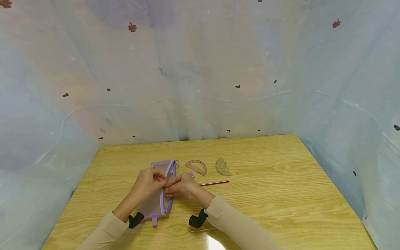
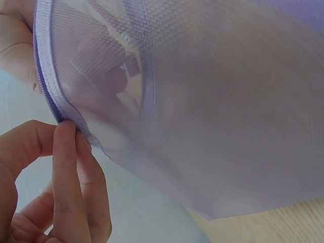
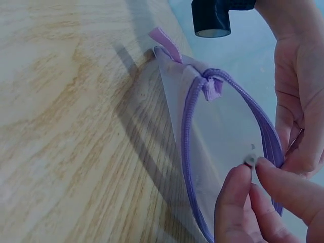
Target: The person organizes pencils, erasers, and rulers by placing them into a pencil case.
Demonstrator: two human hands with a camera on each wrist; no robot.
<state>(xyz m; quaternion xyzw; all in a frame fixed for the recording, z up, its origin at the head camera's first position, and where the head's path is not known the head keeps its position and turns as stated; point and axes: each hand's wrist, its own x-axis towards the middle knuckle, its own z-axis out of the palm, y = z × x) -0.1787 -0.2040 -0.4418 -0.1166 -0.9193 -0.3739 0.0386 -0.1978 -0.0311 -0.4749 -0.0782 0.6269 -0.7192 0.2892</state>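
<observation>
A purple mesh zip pouch [image 1: 150, 203] lies on the table with its zipped mouth spread apart, facing right. My left hand [image 1: 149, 181] pinches the pouch's zip edge between thumb and fingers; the left wrist view shows this grip close up, beside the mesh [image 2: 228, 126]. At the pouch's mouth, my right hand [image 1: 184, 185] pinches a small thing with a pale round end [image 3: 250, 160] between thumb and fingertips. Most of that thing is covered by the fingers, so its kind cannot be told. Through the mesh, the left wrist view shows blurred shapes.
Beyond the hands lie a pinkish protractor [image 1: 203, 168] and a clear protractor [image 1: 223, 167]. A dark red pencil-like stick [image 1: 217, 183] extends right from behind my right hand. A small purple item [image 1: 192, 175] sits nearby. A thin clear rod [image 1: 203, 230] lies near my right sleeve.
</observation>
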